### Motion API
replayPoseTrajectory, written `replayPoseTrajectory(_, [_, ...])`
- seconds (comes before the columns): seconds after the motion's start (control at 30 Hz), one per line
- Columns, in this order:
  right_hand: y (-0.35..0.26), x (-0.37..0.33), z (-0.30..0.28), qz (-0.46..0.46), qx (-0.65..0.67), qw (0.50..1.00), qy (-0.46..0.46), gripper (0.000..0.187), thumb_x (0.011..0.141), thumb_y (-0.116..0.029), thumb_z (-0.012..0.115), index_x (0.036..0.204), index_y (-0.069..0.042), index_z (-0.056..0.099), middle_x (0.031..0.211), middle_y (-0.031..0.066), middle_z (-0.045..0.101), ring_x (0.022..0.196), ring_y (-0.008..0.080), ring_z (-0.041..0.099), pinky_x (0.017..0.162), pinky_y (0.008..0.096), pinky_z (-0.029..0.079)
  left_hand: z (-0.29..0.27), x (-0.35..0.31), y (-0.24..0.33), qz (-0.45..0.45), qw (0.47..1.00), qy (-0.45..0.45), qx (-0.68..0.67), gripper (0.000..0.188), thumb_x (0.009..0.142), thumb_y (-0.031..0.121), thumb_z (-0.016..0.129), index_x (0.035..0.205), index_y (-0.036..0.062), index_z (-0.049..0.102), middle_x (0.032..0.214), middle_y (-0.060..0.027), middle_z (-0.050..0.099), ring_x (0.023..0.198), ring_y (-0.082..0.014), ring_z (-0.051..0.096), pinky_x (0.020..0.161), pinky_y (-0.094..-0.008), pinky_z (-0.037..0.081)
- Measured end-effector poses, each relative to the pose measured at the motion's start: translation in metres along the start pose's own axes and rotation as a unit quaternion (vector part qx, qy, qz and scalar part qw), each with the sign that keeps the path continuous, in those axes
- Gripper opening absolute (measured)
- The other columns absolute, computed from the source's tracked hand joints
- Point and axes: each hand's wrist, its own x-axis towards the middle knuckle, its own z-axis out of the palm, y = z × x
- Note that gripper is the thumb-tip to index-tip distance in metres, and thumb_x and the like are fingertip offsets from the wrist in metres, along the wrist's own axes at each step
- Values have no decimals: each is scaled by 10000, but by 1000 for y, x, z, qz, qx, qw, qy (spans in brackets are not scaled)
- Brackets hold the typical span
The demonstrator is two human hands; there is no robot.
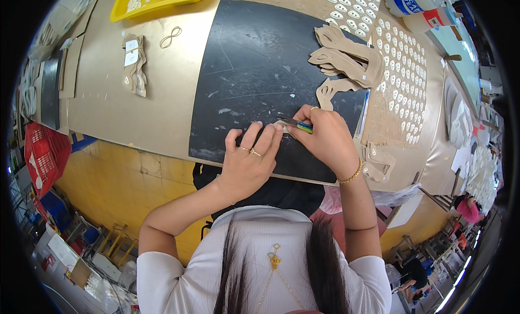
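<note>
A small pale beige piece (287,131) is at the front of the black mat (238,65), mostly covered by my fingers. My left hand (249,159) holds it down with its foremost fingertips, while the other fingers spread to the left. In my right hand (327,138) is a slim tool with a green and blue handle (304,128) and a dark pointed tip, gripped between thumb and fingers. The tip meets the piece beside my left fingertips. Whether the tool is a cutter or tweezers I cannot tell.
Stacked beige cut-out parts (346,59) lie on the mat's right side, near a pen (364,111). Rows of small white pieces (403,70) cover a board farther right. A tied bundle (134,70), a rubber band (170,38) and a yellow tray (157,10) are at left. Bottles (411,2) stand far right.
</note>
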Motion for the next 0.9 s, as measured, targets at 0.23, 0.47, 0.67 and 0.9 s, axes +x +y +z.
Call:
replayPoseTrajectory(0.23, [-1,-1,-1,-8,5,1000,13,243,828,-266,791,902,-45,725,749,144,718,748,365,711,681,430,558,2,3,10,3,998,-9,63,511,814,171,652,1305,31,638,1242,-84,579,1201,-258,519,932,-471,380])
replayPoseTrajectory(0.47, [-6,-20,-3,-127,26,959,250,121,895,-13,659,1014,-27,681,970,159,704,836,344,671,731,404,531,0,-3,0,3,1000,0,-20,539,788,141,685,1311,20,637,1280,-106,597,1238,-266,537,985,-474,393])
replayPoseTrajectory(0.67, [4,-52,3,-234,-56,954,178,468,680,53,720,1129,-75,684,1039,91,643,837,257,614,747,373,491,-3,-13,-6,-13,995,-13,-96,557,771,124,706,1314,19,635,1412,-101,572,1322,-271,519,1061,-464,381])
replayPoseTrajectory(0.9, [12,-53,25,-222,-172,949,146,648,637,-44,768,1276,-129,704,1054,45,552,815,196,582,701,340,454,-2,-12,-6,-8,997,-16,-78,556,770,140,714,1309,23,640,1415,-94,565,1327,-268,508,1056,-480,380])
